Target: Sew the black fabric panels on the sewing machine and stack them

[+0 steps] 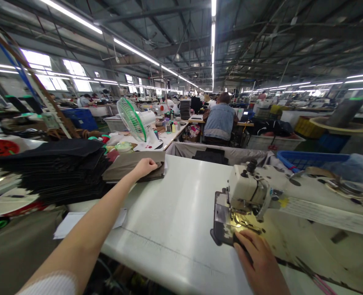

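My left hand [145, 168] reaches to the far left part of the white tabletop [181, 205], its fingers pinched at the right side of a small pile of brown-grey fabric pieces [122, 164]. My right hand [256, 256] rests at the front of the sewing machine [245, 192], fingers bent around a dark object beside the lit needle plate; what that object is I cannot make out. A tall stack of black fabric pieces [64, 172] stands left of the brown-grey pile.
Pink-handled scissors [318, 280] lie at the lower right. White paper [69, 223] is under my left forearm. A green-rimmed fan [135, 121] stands beyond the fabric. Behind the machine is a blue basket [307, 157]. A person in a denim vest [220, 123] sits ahead.
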The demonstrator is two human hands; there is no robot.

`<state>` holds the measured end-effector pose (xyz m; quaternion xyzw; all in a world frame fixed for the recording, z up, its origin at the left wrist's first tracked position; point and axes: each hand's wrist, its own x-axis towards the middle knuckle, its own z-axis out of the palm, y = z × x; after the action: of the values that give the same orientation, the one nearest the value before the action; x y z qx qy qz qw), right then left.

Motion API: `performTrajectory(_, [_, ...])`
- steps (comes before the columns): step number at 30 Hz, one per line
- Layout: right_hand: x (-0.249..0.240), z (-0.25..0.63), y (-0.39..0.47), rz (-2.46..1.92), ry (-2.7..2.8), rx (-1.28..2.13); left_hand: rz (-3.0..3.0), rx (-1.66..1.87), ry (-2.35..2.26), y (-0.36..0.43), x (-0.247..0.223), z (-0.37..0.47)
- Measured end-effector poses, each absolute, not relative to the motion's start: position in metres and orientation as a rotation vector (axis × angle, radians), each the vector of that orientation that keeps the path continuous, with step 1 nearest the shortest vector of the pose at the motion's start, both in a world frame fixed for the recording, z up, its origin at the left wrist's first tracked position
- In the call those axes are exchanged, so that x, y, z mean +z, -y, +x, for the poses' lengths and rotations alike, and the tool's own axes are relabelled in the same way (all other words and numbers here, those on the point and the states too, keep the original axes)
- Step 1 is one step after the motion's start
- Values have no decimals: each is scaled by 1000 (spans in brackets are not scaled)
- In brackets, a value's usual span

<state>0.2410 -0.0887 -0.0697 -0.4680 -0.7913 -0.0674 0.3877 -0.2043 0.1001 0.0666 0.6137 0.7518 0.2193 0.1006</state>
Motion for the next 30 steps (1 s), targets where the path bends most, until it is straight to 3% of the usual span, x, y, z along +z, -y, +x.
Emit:
performTrajectory(5, [-73, 239, 89, -1208, 1978, -149, 1684, 940, -2189, -92, 77, -215])
performTrajectory(10, [-69, 235, 92, -1259, 1948, -94, 1921, 1046, -1941, -72, 97, -179])
performTrajectory(15, [-35, 219, 114, -1186, 1969, -145, 2289, 752, -1208, -3, 69, -86])
performTrajectory(19, [-8, 212, 134, -1076, 2290, 31, 2312, 469, -698, 74, 29, -28])
performTrajectory(24, [-2, 239, 156, -1210, 2456, 387, 2199, 287, -536, 123, 29, -19])
performTrajectory(30, [26, 259, 169, -1265, 2377, 686, 1914, 337, -649, 108, 59, -45])
